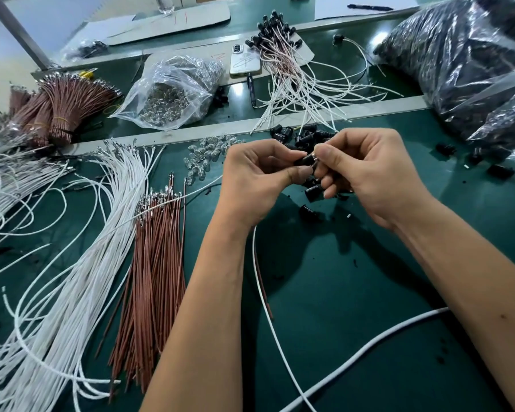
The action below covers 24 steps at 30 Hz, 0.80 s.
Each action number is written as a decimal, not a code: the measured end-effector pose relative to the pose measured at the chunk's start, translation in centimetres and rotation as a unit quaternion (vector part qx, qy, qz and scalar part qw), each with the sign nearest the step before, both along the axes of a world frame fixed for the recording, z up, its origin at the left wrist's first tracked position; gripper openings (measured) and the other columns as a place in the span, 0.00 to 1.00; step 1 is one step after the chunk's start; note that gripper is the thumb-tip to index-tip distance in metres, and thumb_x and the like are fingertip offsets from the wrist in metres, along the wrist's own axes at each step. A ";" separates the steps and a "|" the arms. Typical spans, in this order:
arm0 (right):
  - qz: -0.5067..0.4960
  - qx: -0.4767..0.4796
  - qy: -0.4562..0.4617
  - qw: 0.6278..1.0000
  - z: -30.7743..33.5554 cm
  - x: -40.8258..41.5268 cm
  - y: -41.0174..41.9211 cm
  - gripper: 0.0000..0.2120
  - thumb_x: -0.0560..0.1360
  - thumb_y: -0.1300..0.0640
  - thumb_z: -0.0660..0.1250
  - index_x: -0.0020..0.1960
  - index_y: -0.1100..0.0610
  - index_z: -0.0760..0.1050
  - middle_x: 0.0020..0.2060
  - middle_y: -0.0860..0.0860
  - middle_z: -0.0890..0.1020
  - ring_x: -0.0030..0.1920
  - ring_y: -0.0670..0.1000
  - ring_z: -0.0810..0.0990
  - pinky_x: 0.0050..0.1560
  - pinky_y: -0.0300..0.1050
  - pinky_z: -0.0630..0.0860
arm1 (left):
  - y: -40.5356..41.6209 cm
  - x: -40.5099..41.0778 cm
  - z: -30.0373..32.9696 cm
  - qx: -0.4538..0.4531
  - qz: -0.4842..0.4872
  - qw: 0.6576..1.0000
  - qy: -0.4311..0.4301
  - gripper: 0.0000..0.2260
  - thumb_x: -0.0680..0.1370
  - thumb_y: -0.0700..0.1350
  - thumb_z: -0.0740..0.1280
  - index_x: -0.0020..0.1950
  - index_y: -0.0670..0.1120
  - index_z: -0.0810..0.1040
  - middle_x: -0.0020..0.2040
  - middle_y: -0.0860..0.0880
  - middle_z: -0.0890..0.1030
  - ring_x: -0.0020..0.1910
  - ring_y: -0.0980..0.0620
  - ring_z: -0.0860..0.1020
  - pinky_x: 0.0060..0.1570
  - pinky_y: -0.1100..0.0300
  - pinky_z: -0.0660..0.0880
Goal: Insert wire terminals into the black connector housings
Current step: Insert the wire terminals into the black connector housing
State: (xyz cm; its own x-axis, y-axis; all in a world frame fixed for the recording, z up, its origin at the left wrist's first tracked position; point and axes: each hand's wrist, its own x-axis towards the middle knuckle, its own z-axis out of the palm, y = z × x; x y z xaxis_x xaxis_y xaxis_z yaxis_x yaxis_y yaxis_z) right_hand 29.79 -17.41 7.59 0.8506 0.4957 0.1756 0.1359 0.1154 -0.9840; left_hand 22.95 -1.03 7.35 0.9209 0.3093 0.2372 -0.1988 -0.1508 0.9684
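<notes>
Above the green counter (354, 307), the left hand (250, 176) and right hand (366, 173) both pinch one black connector housing (305, 160) between curled fingers (299, 173). Its white wire (268, 307) and brown wire (263, 289) trail below. The housing looks light, rigid and small: grip its sides. The wires look limp: hold near the terminal.

Bright, even light falls from overhead onto my green mat (369, 292), casting soft shadows under my forearms, glinting white off the plastic bags (473, 69), while the wide lens bends and slightly blurs the edges.
</notes>
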 end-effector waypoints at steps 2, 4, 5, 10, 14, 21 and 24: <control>-0.004 -0.005 -0.015 1.000 0.0 -0.1 0.0 0.07 0.80 0.64 0.71 0.42 0.61 0.80 0.29 0.53 0.82 0.27 0.49 0.79 0.28 0.40 0.79 | 0.0 0.0 0.0 0.004 0.002 1.000 0.000 0.09 0.68 0.28 0.77 0.44 0.37 0.83 0.40 0.36 0.85 0.36 0.49 0.83 0.43 0.54 0.81; -0.010 -0.008 -0.028 1.000 0.0 -0.1 0.0 0.07 0.80 0.65 0.71 0.42 0.62 0.80 0.29 0.53 0.82 0.27 0.49 0.79 0.27 0.40 0.79 | 0.0 0.0 0.1 0.004 0.005 1.000 0.000 0.08 0.68 0.28 0.77 0.44 0.36 0.83 0.40 0.36 0.85 0.36 0.48 0.83 0.43 0.52 0.81; -0.011 -0.011 -0.036 0.999 0.0 0.0 0.0 0.07 0.80 0.65 0.71 0.42 0.62 0.79 0.29 0.53 0.82 0.27 0.50 0.79 0.27 0.40 0.79 | -0.1 0.0 0.1 0.004 0.006 1.000 0.000 0.08 0.68 0.28 0.77 0.44 0.36 0.83 0.40 0.36 0.85 0.35 0.48 0.83 0.43 0.52 0.81; -0.019 -0.024 -0.062 0.998 -0.2 -0.3 0.2 0.07 0.80 0.65 0.71 0.42 0.61 0.79 0.28 0.54 0.81 0.26 0.50 0.79 0.26 0.42 0.79 | -0.3 0.1 0.0 0.014 0.005 1.000 0.001 0.11 0.69 0.28 0.77 0.40 0.43 0.83 0.36 0.42 0.85 0.33 0.51 0.82 0.41 0.51 0.81; -0.021 -0.015 -0.072 0.997 -0.3 -0.3 0.3 0.08 0.80 0.65 0.71 0.42 0.61 0.79 0.29 0.54 0.82 0.26 0.50 0.79 0.27 0.42 0.79 | -0.3 0.2 -0.1 0.009 0.006 1.000 -0.008 0.10 0.68 0.28 0.77 0.40 0.43 0.83 0.35 0.43 0.85 0.33 0.51 0.82 0.40 0.54 0.81; -0.018 -0.024 -0.092 0.995 -0.7 -0.3 0.6 0.10 0.82 0.65 0.69 0.41 0.62 0.76 0.30 0.55 0.82 0.26 0.52 0.80 0.27 0.45 0.80 | -0.3 0.4 -0.3 -0.001 0.010 1.000 -0.021 0.10 0.69 0.28 0.77 0.40 0.42 0.83 0.34 0.48 0.85 0.32 0.53 0.83 0.38 0.60 0.79; -0.016 -0.020 -0.088 0.996 -0.4 -0.3 0.6 0.10 0.82 0.65 0.68 0.42 0.62 0.77 0.30 0.54 0.82 0.27 0.52 0.80 0.28 0.45 0.80 | -0.3 0.4 -0.1 0.000 0.008 1.000 -0.025 0.10 0.69 0.28 0.77 0.40 0.43 0.83 0.34 0.49 0.85 0.32 0.54 0.83 0.38 0.61 0.79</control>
